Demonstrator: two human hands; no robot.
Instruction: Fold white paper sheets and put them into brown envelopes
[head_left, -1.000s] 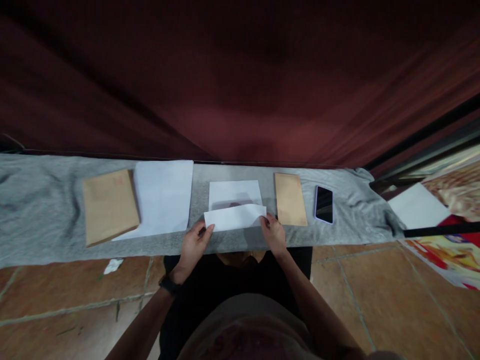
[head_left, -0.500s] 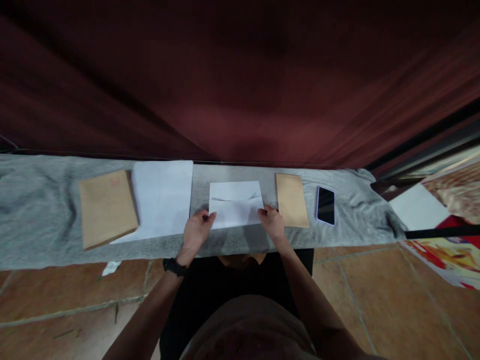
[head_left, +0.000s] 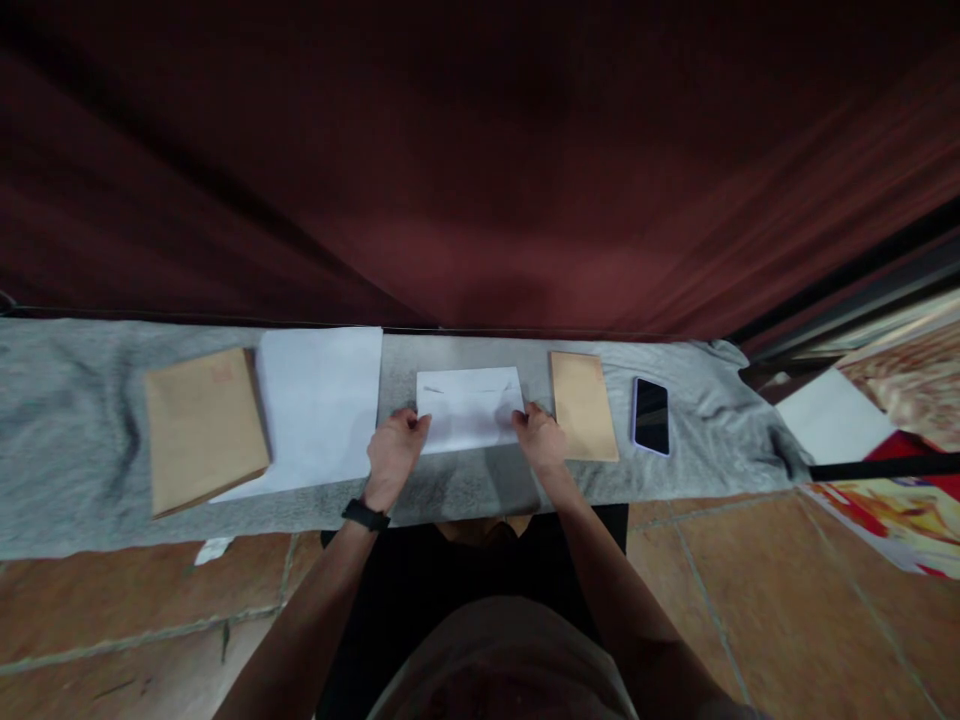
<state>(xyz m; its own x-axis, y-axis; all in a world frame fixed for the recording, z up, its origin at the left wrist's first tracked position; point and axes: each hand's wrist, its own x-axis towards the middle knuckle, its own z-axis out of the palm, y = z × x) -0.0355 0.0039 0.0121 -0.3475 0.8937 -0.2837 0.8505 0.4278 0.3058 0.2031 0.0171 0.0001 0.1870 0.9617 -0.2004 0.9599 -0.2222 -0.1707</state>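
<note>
A white sheet of paper [head_left: 470, 406], folded over on itself, lies on the grey cloth [head_left: 75, 430] in front of me. My left hand [head_left: 393, 453] pinches its left edge with curled fingers; a dark watch is on that wrist. My right hand [head_left: 539, 437] pinches the right edge the same way. Both hands press the folded paper flat against the cloth.
A large brown envelope [head_left: 202, 428] and a flat white sheet [head_left: 319, 400] lie to the left. A narrow brown envelope [head_left: 582, 405] and a black phone [head_left: 649, 415] lie to the right. A dark red curtain [head_left: 480, 160] hangs behind. Tiled floor [head_left: 765, 610] below; more paper [head_left: 832, 420] far right.
The near flap of the white paper has been folded forward onto the rest. Both hands have moved away from me with it, up to the paper's side edges.
</note>
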